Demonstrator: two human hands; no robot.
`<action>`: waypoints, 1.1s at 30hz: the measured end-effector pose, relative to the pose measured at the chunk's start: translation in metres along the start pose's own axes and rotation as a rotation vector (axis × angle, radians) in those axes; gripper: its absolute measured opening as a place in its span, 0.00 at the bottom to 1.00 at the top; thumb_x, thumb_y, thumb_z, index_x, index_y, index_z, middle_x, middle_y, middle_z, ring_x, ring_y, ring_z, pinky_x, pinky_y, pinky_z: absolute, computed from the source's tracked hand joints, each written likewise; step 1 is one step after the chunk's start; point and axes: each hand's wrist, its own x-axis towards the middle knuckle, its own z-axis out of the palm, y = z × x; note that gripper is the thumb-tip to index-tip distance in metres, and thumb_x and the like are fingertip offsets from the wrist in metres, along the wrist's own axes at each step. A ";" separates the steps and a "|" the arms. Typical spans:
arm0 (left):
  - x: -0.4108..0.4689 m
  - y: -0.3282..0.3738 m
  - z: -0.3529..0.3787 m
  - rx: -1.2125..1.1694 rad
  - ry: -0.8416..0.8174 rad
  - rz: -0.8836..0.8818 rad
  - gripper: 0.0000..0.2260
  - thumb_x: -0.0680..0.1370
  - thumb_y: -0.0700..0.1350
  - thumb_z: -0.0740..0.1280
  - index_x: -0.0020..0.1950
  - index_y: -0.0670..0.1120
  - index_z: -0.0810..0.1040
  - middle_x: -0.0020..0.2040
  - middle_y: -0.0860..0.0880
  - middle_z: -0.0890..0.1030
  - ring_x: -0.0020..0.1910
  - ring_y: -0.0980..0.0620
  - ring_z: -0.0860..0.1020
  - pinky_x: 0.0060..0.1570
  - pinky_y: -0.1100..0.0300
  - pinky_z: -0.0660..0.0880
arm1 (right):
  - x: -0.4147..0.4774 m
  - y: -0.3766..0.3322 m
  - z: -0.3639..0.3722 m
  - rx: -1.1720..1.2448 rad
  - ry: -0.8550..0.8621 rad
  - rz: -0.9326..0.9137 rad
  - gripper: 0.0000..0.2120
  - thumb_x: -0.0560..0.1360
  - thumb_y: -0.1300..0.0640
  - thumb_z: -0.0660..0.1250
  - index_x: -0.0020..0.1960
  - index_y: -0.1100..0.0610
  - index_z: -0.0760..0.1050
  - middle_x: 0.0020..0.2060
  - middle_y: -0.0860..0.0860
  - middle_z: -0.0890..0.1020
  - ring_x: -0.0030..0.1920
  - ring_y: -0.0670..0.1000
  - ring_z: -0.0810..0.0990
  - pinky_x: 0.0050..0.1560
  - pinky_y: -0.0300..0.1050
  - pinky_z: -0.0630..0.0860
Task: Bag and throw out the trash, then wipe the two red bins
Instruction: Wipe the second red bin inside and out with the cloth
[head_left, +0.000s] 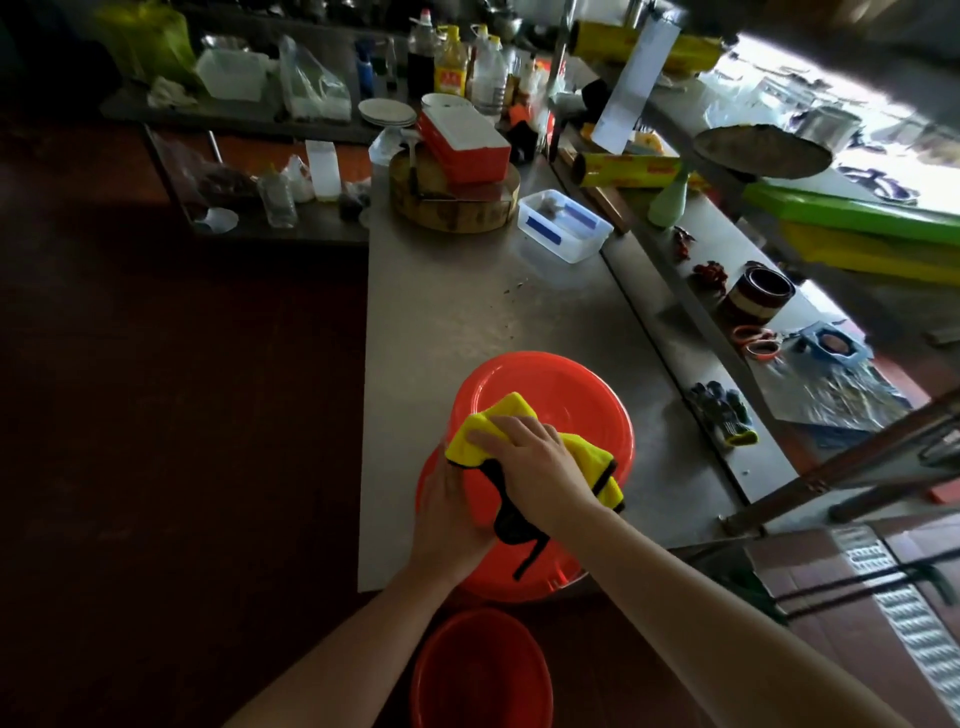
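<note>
While the left hand (449, 514) braces flat against the upturned red bin (571, 395), steadying it, the right hand (535, 457) — fingers straight — presses a yellow cloth (475, 431) down.

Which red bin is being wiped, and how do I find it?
Find the long steel counter. At its near edge sits a red bin with the right hand pressing a yellow cloth on it. The other red bin stands on the floor below, with no cloth.
</note>
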 end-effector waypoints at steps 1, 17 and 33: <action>0.001 0.000 0.001 0.043 0.005 -0.001 0.50 0.66 0.79 0.66 0.80 0.55 0.56 0.72 0.58 0.69 0.71 0.57 0.70 0.65 0.56 0.73 | 0.009 -0.001 0.000 -0.009 -0.006 -0.030 0.24 0.80 0.60 0.65 0.74 0.45 0.71 0.72 0.50 0.72 0.74 0.56 0.67 0.72 0.55 0.65; -0.028 0.009 0.012 0.117 0.033 -0.038 0.61 0.64 0.81 0.63 0.82 0.49 0.37 0.82 0.52 0.38 0.81 0.55 0.41 0.77 0.48 0.50 | 0.132 0.053 -0.025 -0.175 -0.214 -0.021 0.24 0.79 0.60 0.61 0.72 0.44 0.71 0.65 0.49 0.74 0.68 0.56 0.69 0.65 0.50 0.67; -0.024 0.015 0.016 0.040 -0.016 -0.086 0.60 0.65 0.78 0.68 0.81 0.55 0.34 0.80 0.63 0.35 0.79 0.56 0.47 0.76 0.39 0.59 | 0.055 0.165 -0.033 0.174 0.031 0.433 0.26 0.77 0.60 0.61 0.71 0.41 0.73 0.66 0.50 0.76 0.66 0.60 0.74 0.65 0.58 0.72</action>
